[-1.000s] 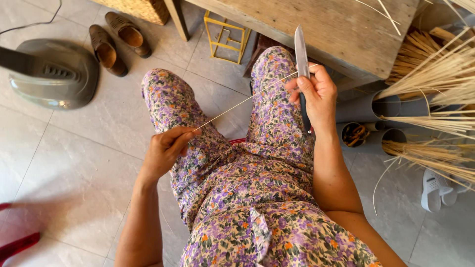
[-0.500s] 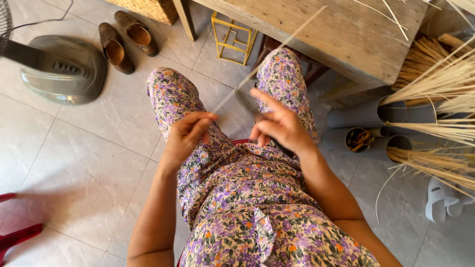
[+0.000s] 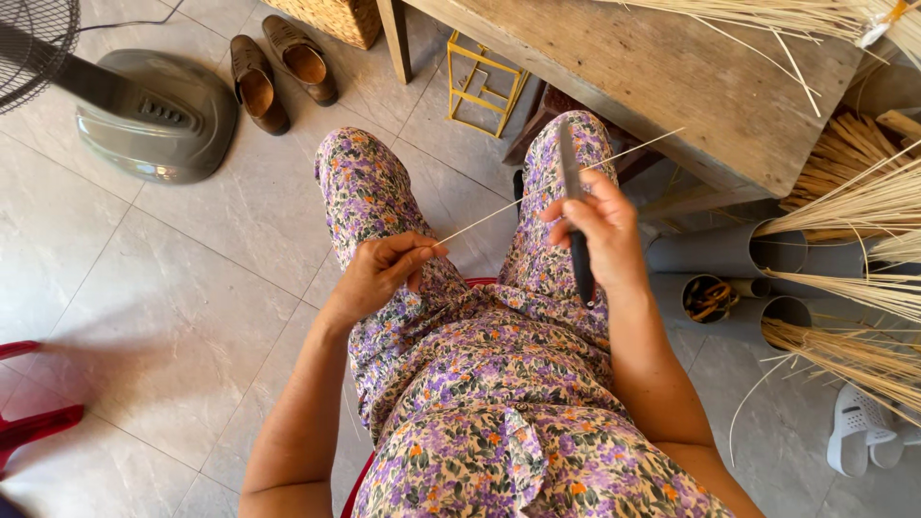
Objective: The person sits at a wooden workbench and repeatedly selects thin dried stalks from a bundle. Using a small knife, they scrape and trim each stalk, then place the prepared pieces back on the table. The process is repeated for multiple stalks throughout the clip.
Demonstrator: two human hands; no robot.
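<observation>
We sit with a thin pale reed strip (image 3: pixel 537 192) stretched across our lap. Our left hand (image 3: pixel 382 273) has its fingers (image 3: pixel 414 257) pinched together on the strip's near end, just above the left thigh. Our right hand (image 3: pixel 597 230) is closed around a knife (image 3: pixel 573 206), its dark handle running down through the palm and its blade pointing up and away. The strip passes the blade at our right fingers and its free tip reaches toward the edge of the wooden table (image 3: pixel 672 86).

We judge the step in hand to be shaving or splitting the strip along the blade (the edge seems to meet it near the thumb, though the contact itself is too fine to make out). The next move, we think, calls for steady tension from the left hand and a shallow blade angle, lest the strip snap.

To our right, grey tubes (image 3: pixel 715 251) lie on the floor: two hold bundles of pale reed (image 3: pixel 854 206), a smaller one holds something dark that we cannot identify.
</observation>
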